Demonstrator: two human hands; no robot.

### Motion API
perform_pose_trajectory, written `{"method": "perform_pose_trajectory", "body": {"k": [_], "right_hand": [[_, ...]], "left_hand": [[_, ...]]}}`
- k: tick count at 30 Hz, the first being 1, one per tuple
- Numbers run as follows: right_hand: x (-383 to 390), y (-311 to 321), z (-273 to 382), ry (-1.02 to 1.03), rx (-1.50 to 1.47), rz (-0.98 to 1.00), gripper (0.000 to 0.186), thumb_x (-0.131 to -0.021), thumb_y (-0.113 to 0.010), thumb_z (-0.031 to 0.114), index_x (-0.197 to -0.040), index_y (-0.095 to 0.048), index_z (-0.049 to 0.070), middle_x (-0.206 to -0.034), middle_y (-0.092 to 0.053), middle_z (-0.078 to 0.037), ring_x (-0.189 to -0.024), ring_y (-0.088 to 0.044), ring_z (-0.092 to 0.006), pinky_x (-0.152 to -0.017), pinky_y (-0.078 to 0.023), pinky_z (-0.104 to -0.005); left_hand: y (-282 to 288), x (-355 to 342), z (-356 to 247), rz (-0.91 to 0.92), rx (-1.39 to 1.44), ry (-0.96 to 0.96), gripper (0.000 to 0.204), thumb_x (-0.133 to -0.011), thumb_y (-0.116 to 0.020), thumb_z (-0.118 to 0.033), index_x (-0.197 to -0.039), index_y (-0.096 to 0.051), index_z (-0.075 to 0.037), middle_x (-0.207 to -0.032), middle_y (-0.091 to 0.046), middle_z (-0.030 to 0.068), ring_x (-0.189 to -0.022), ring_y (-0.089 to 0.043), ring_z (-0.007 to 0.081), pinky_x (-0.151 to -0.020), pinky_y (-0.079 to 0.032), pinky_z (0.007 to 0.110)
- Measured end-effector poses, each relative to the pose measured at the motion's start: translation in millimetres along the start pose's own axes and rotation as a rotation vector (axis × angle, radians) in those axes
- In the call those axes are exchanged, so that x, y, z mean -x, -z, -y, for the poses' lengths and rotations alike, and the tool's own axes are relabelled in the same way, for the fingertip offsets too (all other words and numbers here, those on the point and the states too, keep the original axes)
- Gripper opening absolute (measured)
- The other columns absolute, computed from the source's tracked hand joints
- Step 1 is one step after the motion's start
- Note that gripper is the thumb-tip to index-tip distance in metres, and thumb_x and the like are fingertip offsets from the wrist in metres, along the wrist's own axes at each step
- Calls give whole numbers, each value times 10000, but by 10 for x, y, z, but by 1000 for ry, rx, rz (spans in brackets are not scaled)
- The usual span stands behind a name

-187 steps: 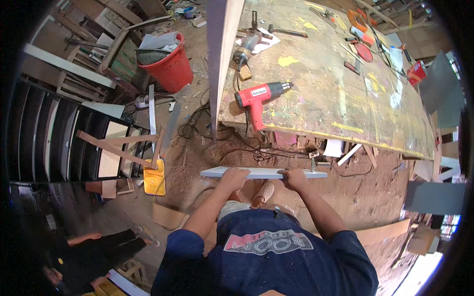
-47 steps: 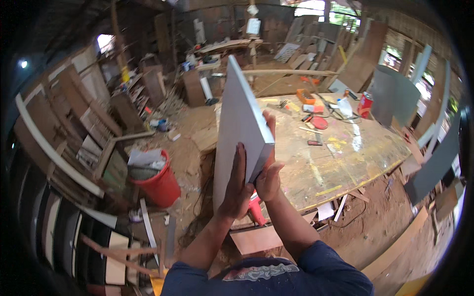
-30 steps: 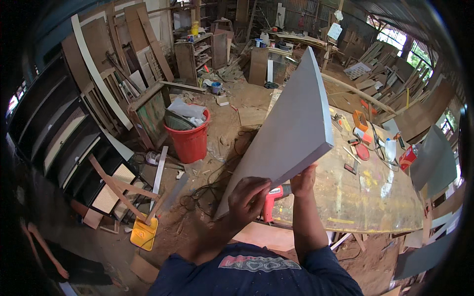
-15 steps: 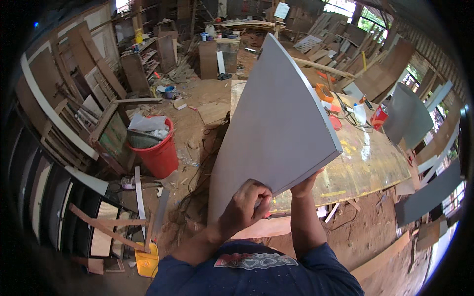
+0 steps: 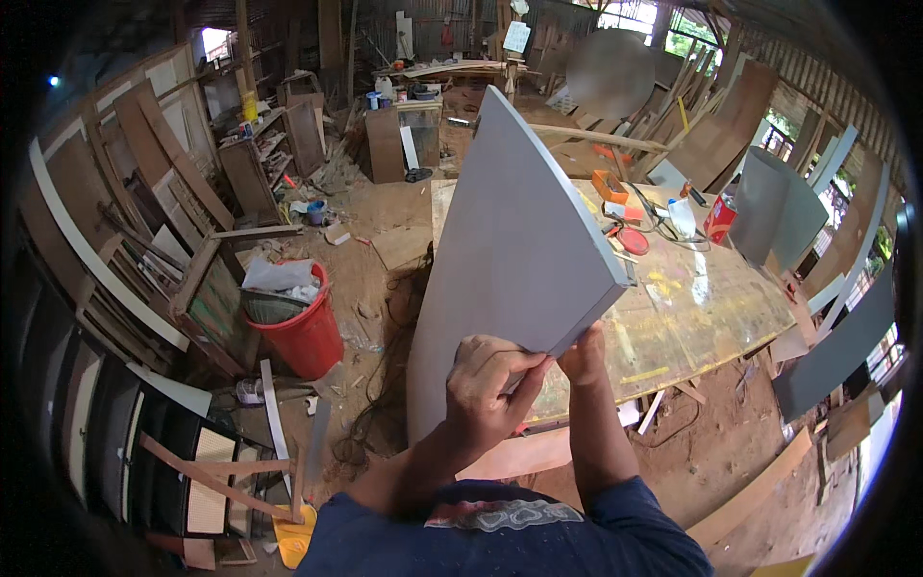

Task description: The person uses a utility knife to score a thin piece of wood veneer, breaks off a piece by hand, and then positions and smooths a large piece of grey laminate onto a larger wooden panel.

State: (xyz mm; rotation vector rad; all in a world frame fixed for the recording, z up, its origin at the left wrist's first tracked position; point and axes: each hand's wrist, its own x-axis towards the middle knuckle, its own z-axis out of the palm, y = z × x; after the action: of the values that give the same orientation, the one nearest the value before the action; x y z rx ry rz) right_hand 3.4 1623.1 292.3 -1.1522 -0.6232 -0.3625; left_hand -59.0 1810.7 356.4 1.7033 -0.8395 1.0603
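One panel (image 5: 519, 231), and your right hand (image 5: 584, 358) grips its bottom edge from behind; your left hand (image 5: 490, 383) is pinched closed right beside it, can't tell on what.

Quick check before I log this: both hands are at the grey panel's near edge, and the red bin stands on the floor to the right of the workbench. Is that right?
Not quite: in the head view the red bin stands on the floor to the left of the workbench, not the right. Both the left hand and right hand are at the grey panel's near edge.
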Motion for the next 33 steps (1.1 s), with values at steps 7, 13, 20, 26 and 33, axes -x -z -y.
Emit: {"method": "perform_pose_trajectory", "body": {"k": [7, 13, 20, 26, 33], "right_hand": [[-145, -116, 201, -73, 107, 145, 1116, -881, -611, 841, -1515, -425, -57, -1438, -566, -125, -1348, -525, -231, -1122, -414, -400], [-201, -80, 179, -5, 76, 214, 1239, -846, -580, 898, -1589, -335, -63, -1578, -435, -163, -1469, -407, -268, -1203, -319, -431], [-221, -61, 173, -32, 70, 217, 1254, -821, -575, 922, -1582, -358, -51, -1562, -462, -153, -1471, -417, -273, -1214, -322, -459], [-363, -133, 173, -24, 17, 337, 1293, -860, -522, 913, -1663, -217, -53, -1727, -236, -189, -1587, -253, -304, -1267, -230, -474], [-618, -650, 175, 77, 75, 451, 1269, -882, -541, 870, -1696, -117, -6, -1779, -63, -219, -1651, -61, -332, -1304, -121, -492]], "left_hand": [[20, -37, 26, 136, 185, 225, 138, -921, -764, -56, -953, -633, -27, -882, -666, 113, -793, -660, 269, -739, -531, 370], [78, -42, 137, 281, 310, 240, 126, -975, -702, -89, -976, -594, -23, -891, -633, 115, -818, -646, 238, -766, -522, 350], [-194, -35, -48, -37, 157, 74, 283, -895, -837, -111, -1068, -628, -34, -1010, -666, 129, -901, -678, 284, -833, -553, 386], [-256, 88, 103, -196, -139, -203, 429, -785, -924, -44, -1117, -651, -47, -1063, -672, 117, -913, -688, 284, -802, -574, 393], [79, 183, 254, -308, -137, -40, 400, -821, -869, 4, -1056, -552, -64, -1105, -586, 135, -998, -634, 259, -887, -532, 383]]}}
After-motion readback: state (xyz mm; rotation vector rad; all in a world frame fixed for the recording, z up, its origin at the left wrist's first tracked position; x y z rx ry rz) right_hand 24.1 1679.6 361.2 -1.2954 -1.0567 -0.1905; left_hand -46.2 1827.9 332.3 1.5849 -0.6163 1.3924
